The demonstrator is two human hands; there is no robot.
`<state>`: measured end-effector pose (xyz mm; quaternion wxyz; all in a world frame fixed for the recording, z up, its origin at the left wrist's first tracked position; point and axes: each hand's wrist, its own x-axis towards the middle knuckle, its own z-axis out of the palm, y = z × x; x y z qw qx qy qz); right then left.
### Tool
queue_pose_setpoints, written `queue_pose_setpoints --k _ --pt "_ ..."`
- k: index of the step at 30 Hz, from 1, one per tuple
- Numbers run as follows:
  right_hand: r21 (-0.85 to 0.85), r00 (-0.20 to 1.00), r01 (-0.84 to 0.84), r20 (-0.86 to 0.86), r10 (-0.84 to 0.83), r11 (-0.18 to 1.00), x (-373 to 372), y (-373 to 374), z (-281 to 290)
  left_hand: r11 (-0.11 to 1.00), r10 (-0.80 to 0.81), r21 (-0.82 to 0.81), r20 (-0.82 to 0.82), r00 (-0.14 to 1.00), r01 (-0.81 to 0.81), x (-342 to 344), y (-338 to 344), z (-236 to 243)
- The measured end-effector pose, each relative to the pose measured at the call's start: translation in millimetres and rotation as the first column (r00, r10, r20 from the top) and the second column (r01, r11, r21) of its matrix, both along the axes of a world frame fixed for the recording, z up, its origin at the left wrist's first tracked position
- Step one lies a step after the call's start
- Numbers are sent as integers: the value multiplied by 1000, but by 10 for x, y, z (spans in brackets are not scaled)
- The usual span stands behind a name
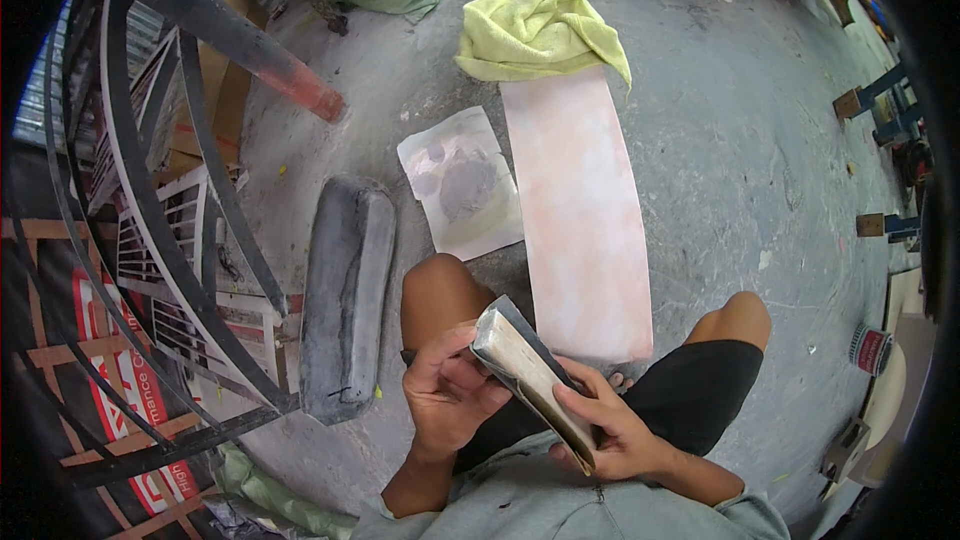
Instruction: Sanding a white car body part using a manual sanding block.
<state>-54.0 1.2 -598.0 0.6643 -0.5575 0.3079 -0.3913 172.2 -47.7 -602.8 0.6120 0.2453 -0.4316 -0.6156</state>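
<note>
Block [533, 372] slants bodyward from left hand [445, 402] to right hand [622, 432], which clamps its near end. Left's hold: cannot tell.

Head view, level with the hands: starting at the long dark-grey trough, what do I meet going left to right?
Trough → left hand → pale-sided block → right hand → right knee → small red-labelled can.
</note>
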Motion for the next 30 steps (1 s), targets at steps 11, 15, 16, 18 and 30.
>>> queue_pose_setpoints --k 11,15,16,18,30 --pt "-139 981 -133 -162 110 981 33 -91 245 949 283 103 134 950 -297 57 180 249" --pt "25 994 39 -104 -37 999 23 -161 394 946 282 119 149 948 -300 -150 82 292" --pt "-1 997 42 -72 -42 999 4 -178 423 960 247 110 106 963 -258 -214 31 290" --pt "249 978 128 -193 -80 960 -79 -197 460 967 200 148 58 978 -207 -349 -63 287" --pt "-216 399 850 -332 -855 481 -1183 356 -19 800 573 -591 804 157 105 -1028 -2895 297"
